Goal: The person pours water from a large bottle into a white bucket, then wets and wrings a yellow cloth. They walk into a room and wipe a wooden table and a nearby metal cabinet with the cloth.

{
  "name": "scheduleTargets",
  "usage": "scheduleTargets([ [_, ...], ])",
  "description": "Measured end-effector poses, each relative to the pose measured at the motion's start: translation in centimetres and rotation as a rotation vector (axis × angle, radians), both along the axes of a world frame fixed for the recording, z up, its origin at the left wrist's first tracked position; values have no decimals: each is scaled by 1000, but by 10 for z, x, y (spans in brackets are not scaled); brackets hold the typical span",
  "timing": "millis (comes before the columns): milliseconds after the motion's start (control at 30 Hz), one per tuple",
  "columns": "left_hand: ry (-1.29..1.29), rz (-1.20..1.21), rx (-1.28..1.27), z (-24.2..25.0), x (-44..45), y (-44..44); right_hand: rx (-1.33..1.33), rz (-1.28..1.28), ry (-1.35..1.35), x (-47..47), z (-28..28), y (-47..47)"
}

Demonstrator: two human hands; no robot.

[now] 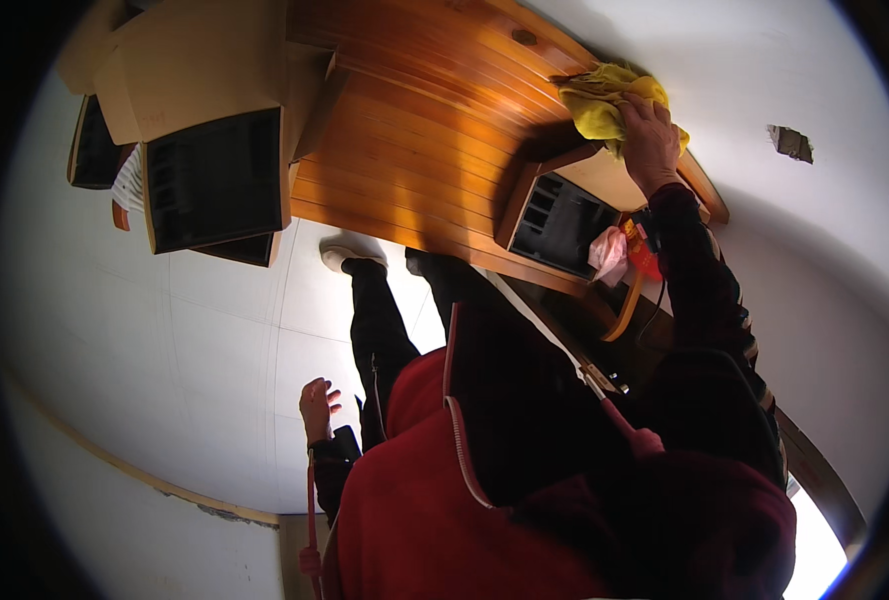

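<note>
My right hand presses a yellow cloth against the varnished wooden plank surface, at its edge by the white wall. Its fingers lie on the cloth and are partly hidden in the folds. Just below that hand, a dark-fronted box rests on the planks, with a pink crumpled bag and a red packet beside it. My left hand hangs low at my side above the pale floor, away from the planks, its fingers apart and half curled, holding nothing.
Cardboard boxes with dark panels stand at the upper left, against the planks' left end. A curved wooden piece juts out below the pink bag. A dark cable runs beside my right sleeve. The white wall has a small broken hole.
</note>
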State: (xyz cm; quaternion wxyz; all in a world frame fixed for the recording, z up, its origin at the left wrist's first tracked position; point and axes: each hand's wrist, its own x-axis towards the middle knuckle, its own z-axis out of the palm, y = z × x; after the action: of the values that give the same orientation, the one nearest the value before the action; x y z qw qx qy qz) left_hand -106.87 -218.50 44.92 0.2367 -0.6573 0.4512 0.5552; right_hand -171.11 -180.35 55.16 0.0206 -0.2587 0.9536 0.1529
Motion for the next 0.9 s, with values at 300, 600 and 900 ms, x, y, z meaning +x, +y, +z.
scheduleTargets([
  [300,25,-228,-137,64,-76,-18,-408,-186,7,-10,-60,24],
  [600,-31,-478,-104,56,-72,-23,-496,-742,5,-4,-68,143],
  [900,215,-911,-208,25,-230,-69,-410,-798,-23,-11,-71,123],
])
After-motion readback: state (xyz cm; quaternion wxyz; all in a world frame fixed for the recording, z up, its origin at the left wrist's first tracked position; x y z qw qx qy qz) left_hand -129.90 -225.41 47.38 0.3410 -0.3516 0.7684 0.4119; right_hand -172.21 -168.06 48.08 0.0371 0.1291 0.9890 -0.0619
